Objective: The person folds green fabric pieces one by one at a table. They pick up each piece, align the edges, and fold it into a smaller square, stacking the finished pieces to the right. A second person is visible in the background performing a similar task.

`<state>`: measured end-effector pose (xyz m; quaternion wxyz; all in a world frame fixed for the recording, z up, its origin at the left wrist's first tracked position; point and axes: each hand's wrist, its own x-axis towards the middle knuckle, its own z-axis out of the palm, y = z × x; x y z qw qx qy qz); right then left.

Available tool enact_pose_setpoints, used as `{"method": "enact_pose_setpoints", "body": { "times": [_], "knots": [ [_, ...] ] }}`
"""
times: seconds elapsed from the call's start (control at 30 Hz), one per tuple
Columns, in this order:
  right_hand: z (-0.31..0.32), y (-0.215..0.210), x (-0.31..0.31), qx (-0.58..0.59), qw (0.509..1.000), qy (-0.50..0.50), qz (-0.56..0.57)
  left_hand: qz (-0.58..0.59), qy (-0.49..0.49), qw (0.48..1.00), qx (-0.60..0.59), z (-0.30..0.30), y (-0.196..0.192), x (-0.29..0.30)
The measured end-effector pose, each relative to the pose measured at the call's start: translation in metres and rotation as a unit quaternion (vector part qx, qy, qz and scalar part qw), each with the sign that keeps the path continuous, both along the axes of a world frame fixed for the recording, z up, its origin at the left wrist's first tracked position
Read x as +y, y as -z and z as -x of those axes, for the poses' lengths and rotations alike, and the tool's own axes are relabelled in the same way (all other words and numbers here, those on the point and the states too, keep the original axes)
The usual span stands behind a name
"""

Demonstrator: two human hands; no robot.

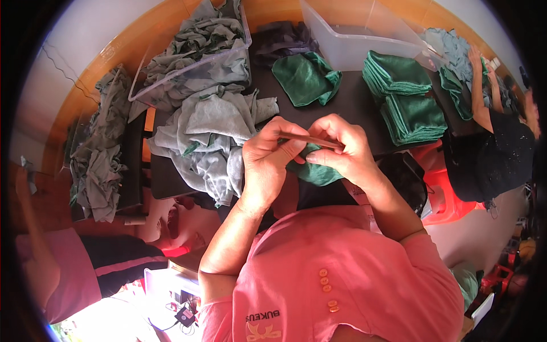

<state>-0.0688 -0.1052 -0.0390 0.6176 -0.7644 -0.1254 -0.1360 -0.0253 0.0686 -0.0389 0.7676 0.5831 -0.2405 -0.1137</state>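
My left hand (268, 157) and my right hand (342, 148) meet over the near edge of a dark table (356, 102). Together they hold a thin brown stick (310, 139) level between the fingertips. Under the right hand a small green cloth (313, 171) is bunched, pinched by its thumb and fingers. A heap of grey cloths (208, 137) lies just left of my left hand. Beyond my hands a loose green cloth (305, 77) lies on the table.
Two stacks of folded green cloths (407, 97) sit at the right. A clear bin of grey cloths (194, 54) stands at back left, another clear bin (356, 37) at back middle. Another person's arm (481, 91) reaches in at right. More grey cloths (99, 151) hang at far left.
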Motion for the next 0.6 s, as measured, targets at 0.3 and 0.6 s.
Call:
{"method": "enact_pose_setpoints", "body": {
  "times": [0.3,0.6],
  "knots": [
    [0.01,0.023,-0.019,0.118,0.993,-0.024,-0.002,0.01,-0.063,0.998,-0.025,-0.011,0.008,-0.002],
    [0.031,0.024,-0.04,0.062,0.97,0.113,-0.204,0.031,-0.242,0.968,0.054,-0.017,0.0,-0.007]
  ]
}}
